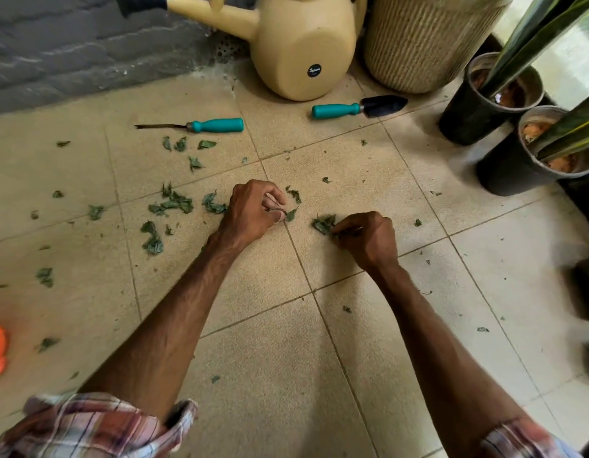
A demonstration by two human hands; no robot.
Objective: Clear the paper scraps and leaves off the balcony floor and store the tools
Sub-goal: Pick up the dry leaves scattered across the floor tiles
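The tiled balcony floor (270, 358) is far from clean: many green leaves (172, 204) lie scattered, mostly at the left. The 2 tools, a thin weeder (217, 125) and a trowel (339, 110), lie near the watering can (303, 44), not stored. The left hand (253, 209) pinches 1 small leaf (291, 214) on the floor; the right hand (369, 239), fingers curled, holds a small bunch of leaves (324, 223).

The person's left sleeve (98, 424) and right sleeve (524, 439) are plaid in red, white and grey with thin dark lines, cuffs rolled back.
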